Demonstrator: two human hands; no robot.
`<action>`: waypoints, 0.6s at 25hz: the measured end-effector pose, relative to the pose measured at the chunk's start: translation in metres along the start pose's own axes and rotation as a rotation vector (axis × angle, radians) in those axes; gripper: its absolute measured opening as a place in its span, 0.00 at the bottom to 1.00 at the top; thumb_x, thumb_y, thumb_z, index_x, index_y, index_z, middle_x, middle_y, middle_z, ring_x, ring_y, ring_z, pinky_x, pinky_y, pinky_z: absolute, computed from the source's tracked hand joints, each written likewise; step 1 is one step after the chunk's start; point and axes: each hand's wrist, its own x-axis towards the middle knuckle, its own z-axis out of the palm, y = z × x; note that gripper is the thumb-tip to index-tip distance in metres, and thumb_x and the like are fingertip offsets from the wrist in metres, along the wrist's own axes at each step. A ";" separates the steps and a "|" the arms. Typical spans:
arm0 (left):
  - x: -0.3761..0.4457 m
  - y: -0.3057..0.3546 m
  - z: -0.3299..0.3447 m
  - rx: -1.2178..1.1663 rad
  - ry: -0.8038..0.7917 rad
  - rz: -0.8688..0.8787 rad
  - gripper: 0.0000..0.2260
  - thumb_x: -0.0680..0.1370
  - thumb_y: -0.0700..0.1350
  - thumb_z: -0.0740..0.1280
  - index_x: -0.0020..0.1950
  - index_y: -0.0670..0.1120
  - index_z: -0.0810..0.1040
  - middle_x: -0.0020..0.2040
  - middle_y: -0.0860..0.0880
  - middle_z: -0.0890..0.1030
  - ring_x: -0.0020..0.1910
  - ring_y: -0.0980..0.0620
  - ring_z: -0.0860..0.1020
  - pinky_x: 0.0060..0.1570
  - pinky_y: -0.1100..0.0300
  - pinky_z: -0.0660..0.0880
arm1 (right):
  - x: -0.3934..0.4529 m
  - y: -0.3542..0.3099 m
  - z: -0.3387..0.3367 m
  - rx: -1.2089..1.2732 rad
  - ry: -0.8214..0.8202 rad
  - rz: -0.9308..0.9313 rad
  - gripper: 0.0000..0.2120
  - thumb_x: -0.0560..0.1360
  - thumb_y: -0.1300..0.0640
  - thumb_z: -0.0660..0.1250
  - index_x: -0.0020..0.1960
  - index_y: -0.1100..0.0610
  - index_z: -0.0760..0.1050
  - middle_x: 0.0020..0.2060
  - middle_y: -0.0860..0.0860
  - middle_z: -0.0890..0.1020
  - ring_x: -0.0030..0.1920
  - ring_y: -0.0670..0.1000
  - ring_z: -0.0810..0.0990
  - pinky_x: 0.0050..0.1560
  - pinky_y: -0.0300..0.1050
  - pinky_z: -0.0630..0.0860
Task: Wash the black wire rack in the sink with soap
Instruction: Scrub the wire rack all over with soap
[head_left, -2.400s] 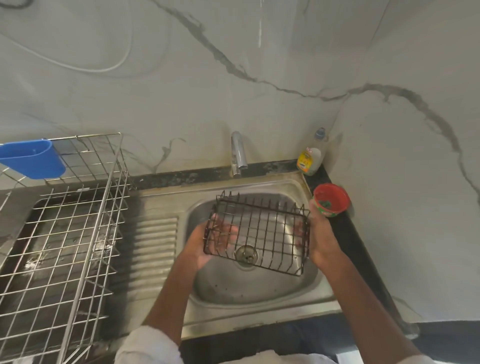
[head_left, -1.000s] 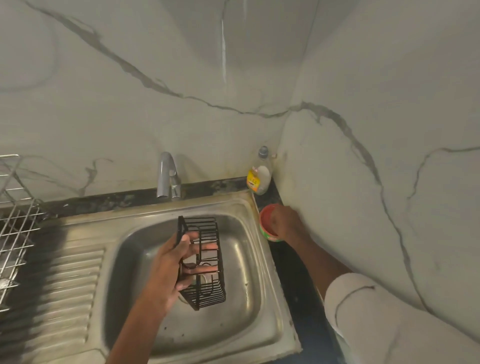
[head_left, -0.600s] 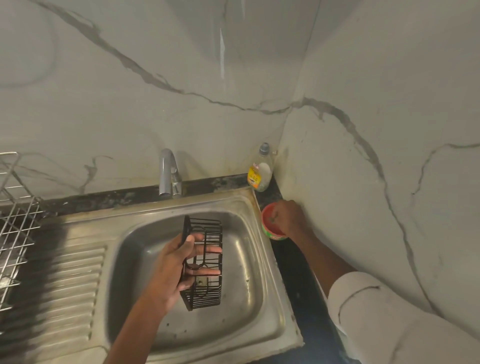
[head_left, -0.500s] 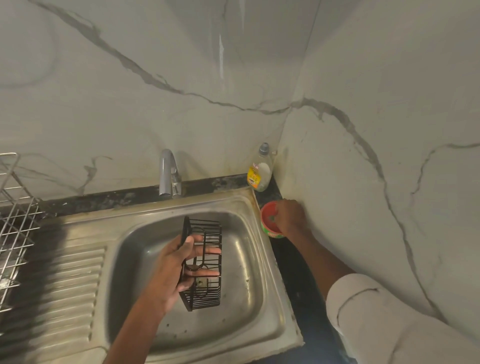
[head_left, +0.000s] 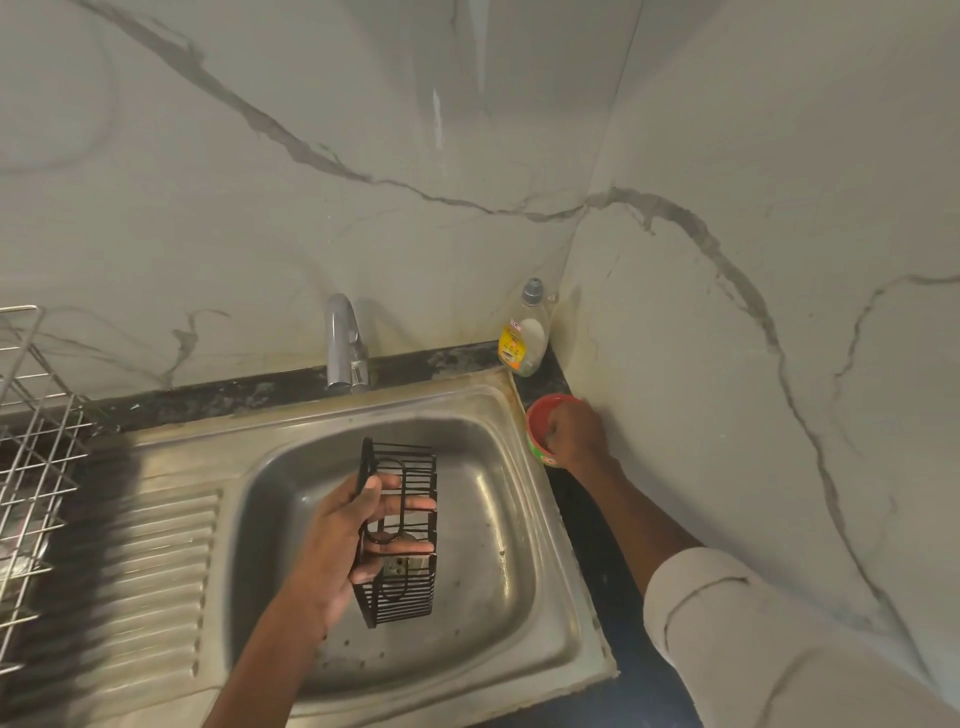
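Note:
The black wire rack (head_left: 408, 597) stands on edge over the steel sink basin (head_left: 493, 525), held up off the bottom. My left hand (head_left: 345, 540) grips it, thumb on its near rim and fingers stretched across the wires inside. My right hand (head_left: 579, 431) is at the red tub (head_left: 540, 413) on the dark counter by the right wall, fingertips dipped into it. What the fingers touch inside the tub is hidden.
A chrome tap (head_left: 343, 343) stands behind the basin, no water running. A clear dish soap bottle (head_left: 523, 338) stands in the back corner. The ribbed drainboard (head_left: 166, 571) lies left of the basin, and a metal drying rack (head_left: 31, 467) stands at the far left.
My right hand let go of the rack and went to the red tub. My left hand turned the rack on edge and has kept it nearly still over the basin since.

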 end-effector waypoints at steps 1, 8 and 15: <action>0.000 0.000 0.000 -0.009 0.003 0.008 0.15 0.89 0.50 0.58 0.65 0.40 0.75 0.57 0.37 0.87 0.46 0.27 0.86 0.21 0.64 0.62 | 0.002 0.000 -0.002 0.010 -0.013 0.009 0.16 0.77 0.57 0.72 0.64 0.58 0.81 0.60 0.55 0.83 0.62 0.56 0.80 0.63 0.47 0.75; 0.004 0.002 0.002 0.036 0.078 0.035 0.17 0.89 0.53 0.57 0.65 0.44 0.77 0.52 0.38 0.88 0.43 0.36 0.88 0.37 0.48 0.86 | -0.001 0.005 -0.007 -0.035 -0.033 -0.031 0.22 0.77 0.54 0.72 0.69 0.58 0.77 0.61 0.56 0.82 0.60 0.57 0.81 0.59 0.48 0.77; 0.011 0.002 -0.003 0.038 0.142 0.050 0.16 0.89 0.54 0.57 0.67 0.46 0.77 0.56 0.39 0.88 0.53 0.36 0.87 0.53 0.38 0.83 | 0.006 0.005 -0.010 -0.104 -0.059 -0.118 0.18 0.76 0.54 0.73 0.65 0.57 0.80 0.59 0.55 0.83 0.58 0.57 0.82 0.59 0.49 0.77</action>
